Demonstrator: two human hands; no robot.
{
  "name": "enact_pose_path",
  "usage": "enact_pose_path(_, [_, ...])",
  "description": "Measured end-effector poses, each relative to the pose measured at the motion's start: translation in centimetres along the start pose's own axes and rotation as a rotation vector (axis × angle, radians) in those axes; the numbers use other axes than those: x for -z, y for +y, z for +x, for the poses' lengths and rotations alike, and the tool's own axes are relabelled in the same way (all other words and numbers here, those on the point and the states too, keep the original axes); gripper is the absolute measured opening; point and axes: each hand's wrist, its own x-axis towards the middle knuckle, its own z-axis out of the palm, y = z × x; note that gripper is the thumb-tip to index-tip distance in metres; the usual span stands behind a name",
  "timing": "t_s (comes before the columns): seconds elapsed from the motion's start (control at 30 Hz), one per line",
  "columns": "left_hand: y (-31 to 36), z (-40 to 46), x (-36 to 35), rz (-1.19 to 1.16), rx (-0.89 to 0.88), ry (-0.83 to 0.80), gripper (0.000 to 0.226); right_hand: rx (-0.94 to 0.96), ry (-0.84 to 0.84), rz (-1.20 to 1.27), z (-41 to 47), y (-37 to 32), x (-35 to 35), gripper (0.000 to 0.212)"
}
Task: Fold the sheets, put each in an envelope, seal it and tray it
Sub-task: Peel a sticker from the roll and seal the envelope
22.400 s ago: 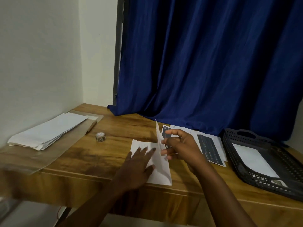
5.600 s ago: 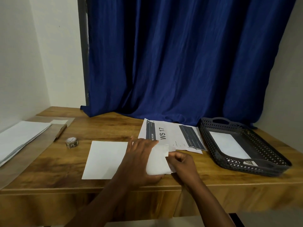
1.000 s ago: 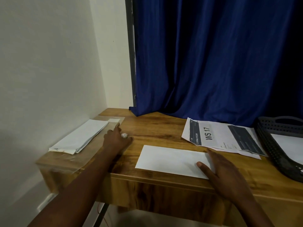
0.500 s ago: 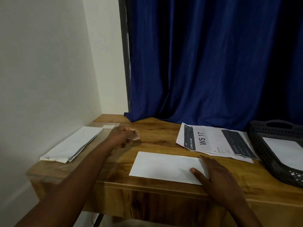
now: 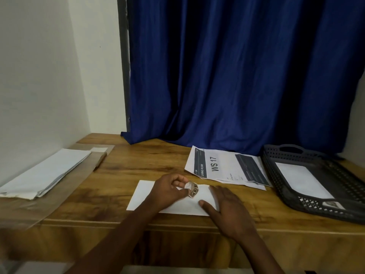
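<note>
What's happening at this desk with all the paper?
A person is stuffing envelopes. The right hand lies flat on a white envelope at the desk's front edge, while the left hand holds a small tape roll over it, apparently to seal it. One envelope already lies in the black tray; printed sheets wait nearby.

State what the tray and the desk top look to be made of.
Tray: likely moulded plastic, dark grey, matt; its walls are pierced in a regular lattice with a moulded handle. Desk top: wood or a wood-look laminate, brown with a slight sheen; grain streaks and dark patches show, but which of the two cannot be told.
</note>
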Motion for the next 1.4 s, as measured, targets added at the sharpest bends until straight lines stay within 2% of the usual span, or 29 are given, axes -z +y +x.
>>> enact_pose_path(0.17, [-0.1,0.1,-0.5,0.127,-0.03,0.024,0.028,0.003,-0.012,-0.039,0.0,-0.2,0.1,0.083])
enact_pose_path(0.3, [0.8,0.4,-0.9,0.215,-0.027,-0.038,0.052,0.01,-0.01,-0.048,-0.1,-0.2,0.1,0.081])
enact_pose_path(0.47, [2.0,1.2,-2.0,0.476,-0.026,-0.094,0.077,0.018,0.0,-0.054,0.1,0.0,-0.2,0.082])
enact_pose_path(0.53, [2.4,1.7,-2.3,0.502,-0.02,-0.095,0.072,0.019,-0.004,-0.051,0.1,0.2,-0.2,0.079])
enact_pose_path(0.63, [2.5,2.6,-2.1,0.454,0.025,-0.132,0.046,0.021,0.0,-0.034,0.1,0.3,-0.2,0.079])
enact_pose_path(0.7, [2.7,2.8,-1.5,0.32,0.082,-0.143,0.03,0.02,0.007,-0.007,0.1,0.4,-0.2,0.08])
enact_pose_path(0.77, [3.3,2.5,-0.5,-0.036,0.22,-0.14,0.023,0.015,0.02,0.046,0.2,0.5,-0.2,0.082])
enact_pose_path(0.83, [3.2,2.1,0.8,-0.477,0.378,-0.167,0.03,0.021,0.038,0.115,0.2,0.6,-0.1,0.082])
enact_pose_path(0.9, [2.3,1.7,1.7,-0.87,0.452,-0.186,0.039,0.031,0.071,0.227,0.2,0.7,0.1,0.078])
enact_pose_path(1.0, [0.8,0.9,2.0,-1.255,0.497,-0.163,0.046,0.023,0.162,0.397,0.5,0.7,0.4,0.06])
enact_pose_path(1.07, [0.4,0.5,1.8,-1.346,0.468,-0.153,0.049,0.041,0.267,0.431,0.9,0.2,0.6,0.044])
enact_pose_path(1.17, [0.3,0.4,1.6,-1.344,0.43,-0.174,0.046,0.065,0.377,0.571,1.5,-1.8,1.0,0.024])
enact_pose_path(1.4, [0.5,0.2,1.2,-1.199,0.361,-0.234,0.039,0.027,0.223,1.079,3.5,-5.8,-0.3,0.014])
